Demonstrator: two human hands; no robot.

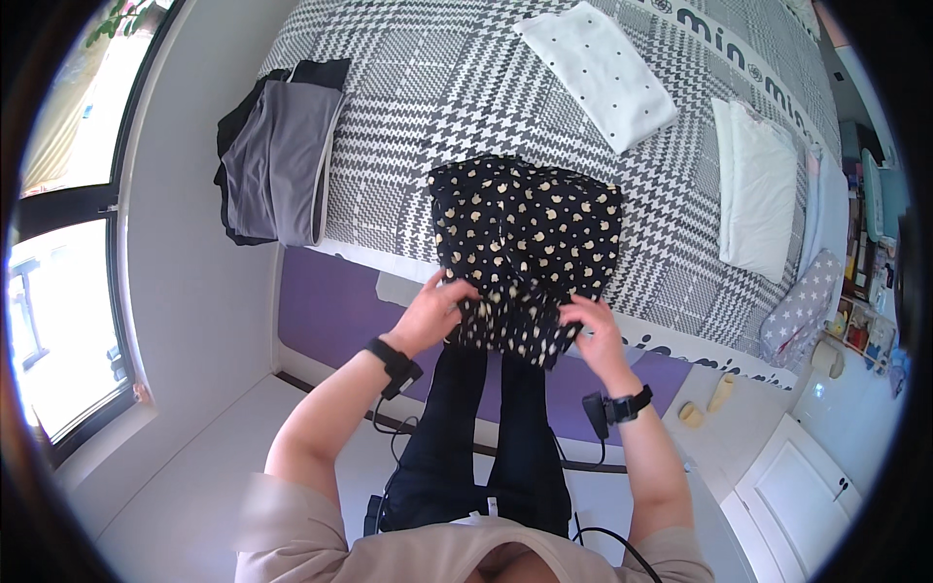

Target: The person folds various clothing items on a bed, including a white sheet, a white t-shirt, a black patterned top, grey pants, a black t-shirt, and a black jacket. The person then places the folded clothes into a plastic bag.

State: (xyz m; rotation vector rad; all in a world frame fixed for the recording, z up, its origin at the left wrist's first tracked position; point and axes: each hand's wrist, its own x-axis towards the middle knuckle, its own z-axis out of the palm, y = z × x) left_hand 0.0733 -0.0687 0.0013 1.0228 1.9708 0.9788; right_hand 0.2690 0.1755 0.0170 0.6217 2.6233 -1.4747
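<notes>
A black garment [528, 218] with small cream prints lies at the near edge of the bed, its lower part raised and hanging over the side, blurred by motion. My left hand [430, 310] pinches its left lower edge between thumb and fingers. On the opposite side my right hand [594, 331] grips the right lower edge. Both hands stand in front of the mattress edge, above my legs. The folds between them hide part of the cloth, so its exact kind is unclear.
A houndstooth bedsheet [393, 146] covers the bed. On it lie grey and black folded clothes [280, 160], a white dotted folded cloth [605, 80], a white folded garment [758, 189] and a grey star-print cloth [802, 310]. Cables hang from both wrist straps. Slippers [703, 408] sit at right.
</notes>
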